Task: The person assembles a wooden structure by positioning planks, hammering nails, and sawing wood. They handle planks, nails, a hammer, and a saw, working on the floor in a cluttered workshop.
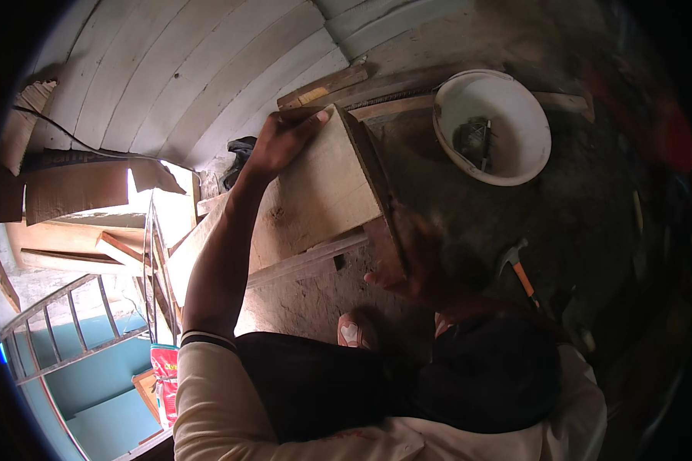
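Note:
A pale wooden board [315, 192] with a knot lies tilted in front of me. My left hand [291, 142] grips its far corner, the thumb on the top face and the fingers over the far edge. Along the board's right edge stands a thin dark wooden panel [371, 165]. At the near end of that panel, my right hand [415, 257] is closed around it, dim and slightly smeared, with the thumb on the near side. A hammer [523, 278] with an orange handle lies on the dark floor to the right of this hand.
A white bucket [542, 142] with dark small items and a slim tool stands at the far right. Timber offcuts [323, 86] lie along the plank wall [207, 69]. A metal ladder-like frame [73, 323], cardboard [77, 192] and a red bag [164, 384] are at left.

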Demonstrator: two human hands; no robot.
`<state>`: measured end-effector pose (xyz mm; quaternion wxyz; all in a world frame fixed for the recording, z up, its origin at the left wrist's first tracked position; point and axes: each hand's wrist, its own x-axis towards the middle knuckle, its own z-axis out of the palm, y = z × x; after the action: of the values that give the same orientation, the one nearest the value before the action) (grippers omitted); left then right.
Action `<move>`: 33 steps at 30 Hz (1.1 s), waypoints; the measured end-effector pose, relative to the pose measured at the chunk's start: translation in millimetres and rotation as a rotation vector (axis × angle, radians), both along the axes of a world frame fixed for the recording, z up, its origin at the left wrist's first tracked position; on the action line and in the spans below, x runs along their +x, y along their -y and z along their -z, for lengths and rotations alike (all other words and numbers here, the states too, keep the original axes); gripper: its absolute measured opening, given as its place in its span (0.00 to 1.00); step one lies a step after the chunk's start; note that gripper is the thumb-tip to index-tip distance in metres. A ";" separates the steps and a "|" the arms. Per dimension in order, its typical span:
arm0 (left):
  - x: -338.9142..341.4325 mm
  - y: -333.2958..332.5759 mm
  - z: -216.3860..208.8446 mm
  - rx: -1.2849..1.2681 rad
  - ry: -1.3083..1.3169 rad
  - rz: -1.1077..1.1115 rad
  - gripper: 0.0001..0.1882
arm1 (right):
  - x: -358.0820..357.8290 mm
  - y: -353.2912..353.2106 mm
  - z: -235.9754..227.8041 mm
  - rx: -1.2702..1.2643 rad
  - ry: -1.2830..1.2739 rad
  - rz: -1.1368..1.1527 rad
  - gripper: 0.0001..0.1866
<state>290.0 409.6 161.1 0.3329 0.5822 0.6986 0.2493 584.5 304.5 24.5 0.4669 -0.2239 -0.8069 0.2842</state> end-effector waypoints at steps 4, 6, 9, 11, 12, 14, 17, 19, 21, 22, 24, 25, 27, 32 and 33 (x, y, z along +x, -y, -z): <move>-3.2 -2.7 2.9 -0.030 0.001 -0.013 0.33 | -0.2 -2.6 -2.0 -0.031 -0.030 -0.015 0.55; -5.0 -6.9 4.0 -0.022 0.034 -0.008 0.33 | -0.8 -3.9 -1.9 -0.027 -0.012 0.006 0.56; -4.6 -7.7 5.5 -0.021 0.039 -0.027 0.32 | -1.1 -2.8 -1.0 -0.010 0.046 0.034 0.58; -3.4 -8.1 5.4 -0.007 0.059 -0.038 0.30 | -0.9 -1.3 -0.7 -0.027 0.063 0.029 0.58; -2.8 -7.5 5.2 0.002 0.084 -0.044 0.27 | -0.9 -0.8 -0.7 -0.010 0.061 0.038 0.58; -2.5 -6.8 4.2 0.002 0.087 -0.033 0.27 | -0.6 -0.2 -0.9 -0.017 0.072 0.039 0.58; -4.2 -6.1 3.3 -0.006 0.043 0.005 0.32 | -1.1 -2.7 -1.9 0.015 0.060 0.032 0.59; -5.7 -5.3 4.4 0.016 0.043 0.010 0.30 | -1.3 -5.8 -3.0 0.028 0.129 0.007 0.59; -6.5 -4.1 7.0 0.041 0.065 0.006 0.29 | 0.1 -7.8 -4.9 0.107 0.144 -0.007 0.60; -6.8 -3.3 8.3 0.062 0.092 0.021 0.28 | 2.1 -7.8 -6.2 0.162 0.134 -0.003 0.60; -7.6 -3.2 11.3 0.097 0.119 0.030 0.29 | 7.8 -8.9 -9.9 0.118 0.117 -0.040 0.59; -7.5 -4.2 13.3 0.102 0.151 0.061 0.29 | 12.9 -10.9 -12.5 0.017 0.113 -0.074 0.57; -8.5 -6.5 14.8 0.081 0.152 0.071 0.29 | 26.8 -18.2 -18.9 -0.079 0.108 -0.096 0.54; -9.5 -7.6 12.0 0.040 0.093 0.048 0.31 | 80.8 -94.6 -36.3 0.017 0.123 0.212 0.13; -10.1 -7.3 11.0 0.029 0.100 0.056 0.31 | 90.0 -117.3 -35.5 -0.341 -0.060 0.257 0.12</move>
<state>279.9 417.0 150.2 0.3657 0.5930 0.6609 0.2789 674.5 421.8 60.0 0.4786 -0.3921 -0.6978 0.3610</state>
